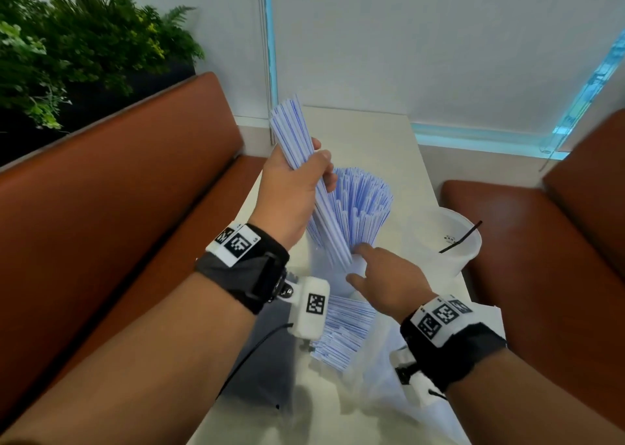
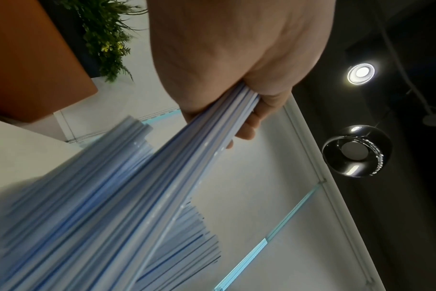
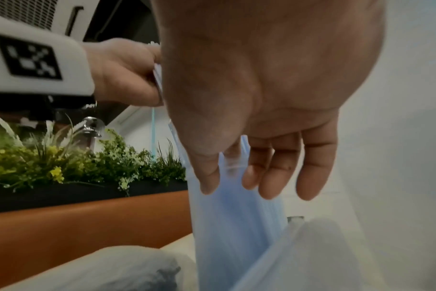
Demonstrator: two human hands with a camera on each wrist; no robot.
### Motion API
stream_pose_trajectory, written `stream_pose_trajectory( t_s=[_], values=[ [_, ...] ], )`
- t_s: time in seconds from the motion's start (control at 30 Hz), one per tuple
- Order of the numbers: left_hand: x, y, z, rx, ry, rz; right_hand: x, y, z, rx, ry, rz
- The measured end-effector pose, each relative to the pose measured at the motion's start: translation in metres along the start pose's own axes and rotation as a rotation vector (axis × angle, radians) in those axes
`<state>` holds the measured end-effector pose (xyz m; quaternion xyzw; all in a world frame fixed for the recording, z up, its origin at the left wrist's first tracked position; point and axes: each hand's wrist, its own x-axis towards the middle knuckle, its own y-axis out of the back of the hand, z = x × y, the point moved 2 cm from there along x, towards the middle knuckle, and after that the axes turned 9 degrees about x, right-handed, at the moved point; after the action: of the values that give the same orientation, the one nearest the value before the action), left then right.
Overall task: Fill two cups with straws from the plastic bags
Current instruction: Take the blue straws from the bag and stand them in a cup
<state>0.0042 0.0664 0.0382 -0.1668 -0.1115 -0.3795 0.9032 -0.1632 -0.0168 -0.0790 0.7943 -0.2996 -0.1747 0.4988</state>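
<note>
My left hand (image 1: pixel 313 174) grips a bundle of white, blue-striped straws (image 1: pixel 292 130), tilted with its lower ends in a clear cup (image 1: pixel 333 275) at the table's middle. That cup is packed with more straws (image 1: pixel 367 204) fanning upward. The left wrist view shows the bundle (image 2: pixel 162 177) running out of my fist (image 2: pixel 239 82). My right hand (image 1: pixel 363 263) is at the cup's near right side with its fingers (image 3: pixel 279 173) straight and holding nothing. A second clear cup (image 1: pixel 456 241) stands to the right with one black straw (image 1: pixel 461 236) in it.
A clear plastic bag (image 1: pixel 389 394) lies on the white table (image 1: pixel 372 133) near me, with loose straws (image 1: pixel 345 329) spilling from it. Brown bench seats (image 1: pixel 118 191) flank the table on both sides. Plants (image 1: pixel 67 45) stand behind the left bench.
</note>
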Motion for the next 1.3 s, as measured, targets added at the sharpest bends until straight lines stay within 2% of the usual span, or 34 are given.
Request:
stream_pose_trajectory(
  t_s=[0.1,0.17,0.27,0.4,0.47,0.53,0.6,0.63,0.73,0.83,0.87,1.0,1.03,1.1,1.17,1.2,1.23,1.3],
  values=[
    [0.013,-0.006,-0.001,-0.071,-0.004,0.092,0.013,-0.008,0.002,0.014,-0.09,-0.075],
    [0.021,-0.006,-0.003,-0.077,-0.031,0.159,0.016,-0.011,0.003,0.032,-0.065,-0.058],
    [0.023,-0.003,-0.015,0.17,-0.065,0.19,0.015,-0.013,0.006,0.0,-0.038,-0.035],
    [0.017,0.002,-0.04,0.74,-0.017,0.037,0.014,-0.014,0.006,-0.03,-0.022,-0.018],
    [0.019,0.004,-0.043,0.903,0.046,-0.071,0.015,-0.013,0.006,-0.041,-0.019,-0.029],
    [0.023,0.005,-0.038,0.946,0.098,-0.253,0.015,-0.012,0.006,-0.053,-0.023,-0.037],
    [0.029,0.01,-0.034,0.864,0.085,-0.385,0.014,-0.012,0.005,-0.059,-0.032,-0.044],
    [0.031,0.015,-0.033,0.816,0.056,-0.367,0.014,-0.012,0.005,-0.059,-0.035,-0.048],
    [0.033,0.023,-0.029,0.789,-0.117,-0.191,0.014,-0.012,0.004,-0.054,-0.032,-0.054],
    [0.032,0.011,-0.027,0.9,-0.257,-0.22,0.014,-0.011,0.002,-0.058,-0.042,-0.071],
    [0.031,0.005,-0.028,0.991,-0.276,-0.281,0.015,-0.011,0.002,-0.061,-0.048,-0.075],
    [0.025,-0.014,-0.039,1.359,-0.289,-0.681,0.014,-0.009,0.0,-0.054,-0.076,-0.083],
    [0.024,-0.015,-0.039,1.345,-0.277,-0.692,0.014,-0.009,0.0,-0.052,-0.079,-0.085],
    [0.032,-0.017,-0.027,1.173,-0.277,-0.557,0.015,-0.008,0.0,-0.048,-0.085,-0.092],
    [0.041,-0.022,-0.014,1.068,-0.369,-0.423,0.015,-0.008,0.0,-0.047,-0.089,-0.106],
    [0.043,-0.027,-0.01,1.079,-0.428,-0.415,0.015,-0.008,0.0,-0.054,-0.082,-0.112],
    [0.041,-0.033,-0.008,1.14,-0.484,-0.454,0.015,-0.009,0.0,-0.068,-0.069,-0.118],
    [0.031,-0.043,-0.016,1.364,-0.514,-0.675,0.014,-0.009,0.0,-0.061,-0.064,-0.107]
  ],
)
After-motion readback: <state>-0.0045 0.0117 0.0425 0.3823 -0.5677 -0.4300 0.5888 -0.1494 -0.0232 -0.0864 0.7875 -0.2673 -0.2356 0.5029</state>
